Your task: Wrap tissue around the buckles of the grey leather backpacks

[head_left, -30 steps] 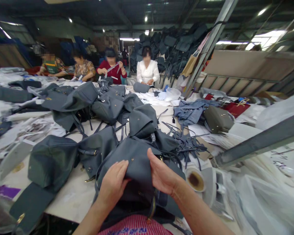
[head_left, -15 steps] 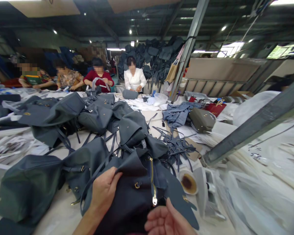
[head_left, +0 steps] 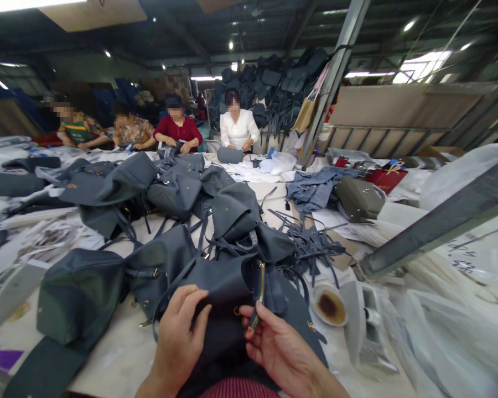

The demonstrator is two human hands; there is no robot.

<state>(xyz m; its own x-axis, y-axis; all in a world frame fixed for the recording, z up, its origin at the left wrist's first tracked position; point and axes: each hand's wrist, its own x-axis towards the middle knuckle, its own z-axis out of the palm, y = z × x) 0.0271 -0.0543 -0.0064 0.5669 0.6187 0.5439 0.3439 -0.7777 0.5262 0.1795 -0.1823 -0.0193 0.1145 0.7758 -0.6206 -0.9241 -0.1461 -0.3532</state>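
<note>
A dark blue-grey leather backpack (head_left: 219,282) lies in front of me, its flap spread out to the right. A gold-toothed zipper (head_left: 254,321) runs down its mouth. My right hand (head_left: 280,342) pinches the zipper's lower end between thumb and fingers. On the left of the bag rests my left hand (head_left: 185,329), its fingers curved and the thumb apart from them, with nothing seen between. A small gold ring fitting (head_left: 237,310) shows on the bag beside my right fingertips. The bag's lower part is dark and partly hidden by my hands.
More blue-grey bags (head_left: 81,293) pile up on the left and ahead. Loose straps (head_left: 315,243) lie right of centre. A bowl of brown liquid (head_left: 330,305) stands near my right hand, beside a white holder (head_left: 361,326). A metal post (head_left: 431,221) slants across the right. Several co-workers sit opposite.
My right hand has moved up and left and taken hold of the zipper's end. My left hand has loosened from the bag's edge. The view has swung slightly left.
</note>
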